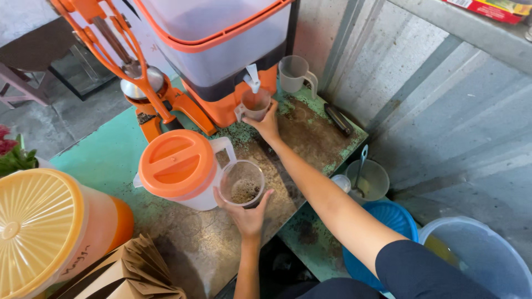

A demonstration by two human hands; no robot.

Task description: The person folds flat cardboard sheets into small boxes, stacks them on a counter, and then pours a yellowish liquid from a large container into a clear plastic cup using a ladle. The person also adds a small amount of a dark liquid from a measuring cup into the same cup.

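My right hand (267, 124) grips a clear plastic cup (254, 104) held up under the white tap (252, 78) of a large orange-and-clear drink dispenser (221, 50); the cup holds some brownish liquid. My left hand (248, 216) holds a second clear cup (241, 183) from below, with a little foamy brown liquid at its bottom. This cup is right beside a white pitcher with an orange lid (178, 164).
Worn green tabletop (111, 160) with rusty patches. Orange manual press (130, 61) at the back left, empty clear mug (295, 73) by the corrugated wall, dark bar (337, 119), yellow-lidded orange container (41, 227), brown paper bags (130, 274). Right below: bowl with spoon (370, 178), blue basin (396, 221), clear bucket (482, 252).
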